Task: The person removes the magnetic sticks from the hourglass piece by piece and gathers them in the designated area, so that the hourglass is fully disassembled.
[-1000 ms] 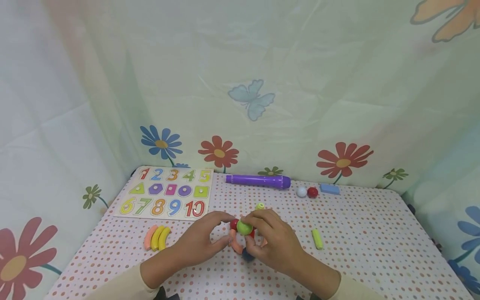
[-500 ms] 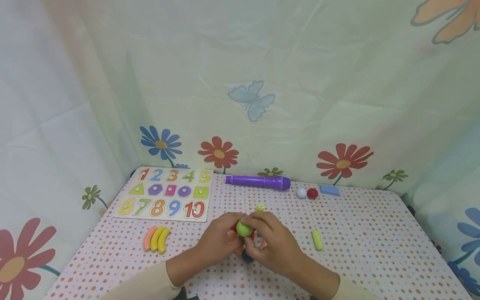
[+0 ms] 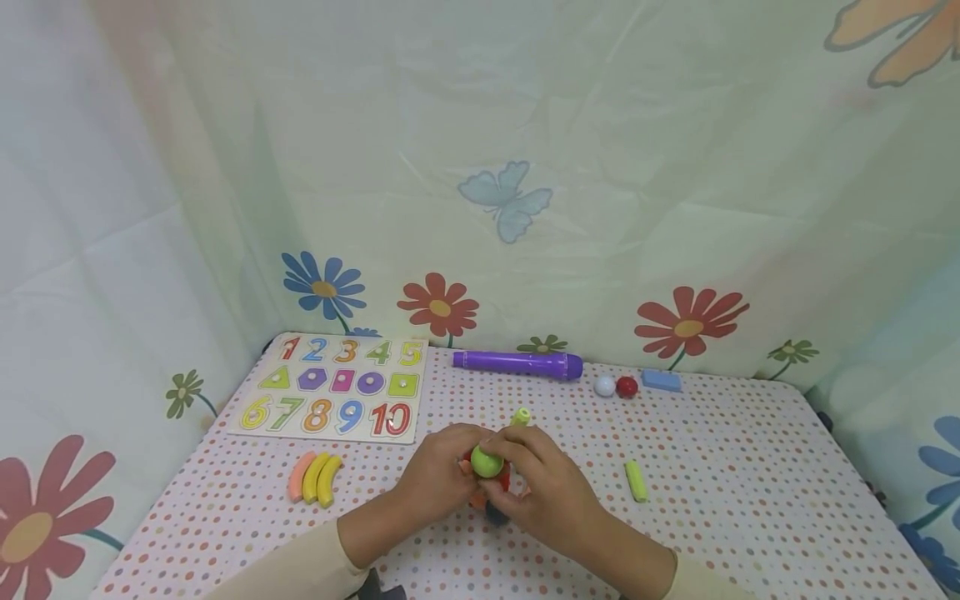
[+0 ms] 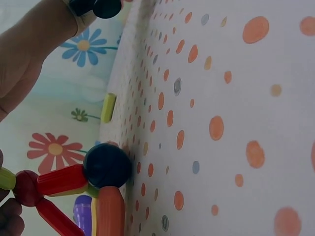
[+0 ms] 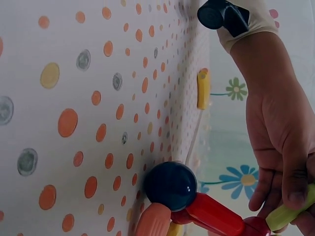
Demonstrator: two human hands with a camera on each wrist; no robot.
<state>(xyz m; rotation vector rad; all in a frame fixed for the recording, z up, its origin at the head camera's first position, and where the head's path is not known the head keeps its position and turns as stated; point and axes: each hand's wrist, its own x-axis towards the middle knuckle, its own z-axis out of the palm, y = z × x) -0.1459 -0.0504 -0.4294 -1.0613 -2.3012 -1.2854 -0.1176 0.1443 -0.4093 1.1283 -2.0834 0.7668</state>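
Note:
Both hands meet over a small build of magnetic sticks and balls at the table's middle. My right hand (image 3: pixel 551 492) pinches a light green ball (image 3: pixel 487 461) at the top between thumb and index finger. Opposite it, my left hand (image 3: pixel 438 475) pinches a light green stick (image 5: pixel 290 214) beneath that ball, as the right wrist view shows. This stick meets a dark red ball (image 4: pixel 27 188), from which red sticks (image 4: pixel 62 179) slope down. A dark blue ball (image 4: pixel 107 165) sits at the base, joined to an orange stick (image 4: pixel 111 211). The hands hide much of the build from above.
Left of the hands lie two yellow curved sticks (image 3: pixel 327 481) and a pink one (image 3: pixel 300 476). Behind are a number puzzle board (image 3: pixel 330 387), purple toy microphone (image 3: pixel 517 364), white ball (image 3: pixel 604 386), red ball (image 3: pixel 627 387) and blue block (image 3: pixel 662 381). A green stick (image 3: pixel 636 482) lies right.
My left hand has moved right to the build, and its fingers have closed in under the green ball. My right hand keeps its pinch on the ball, nearly in place.

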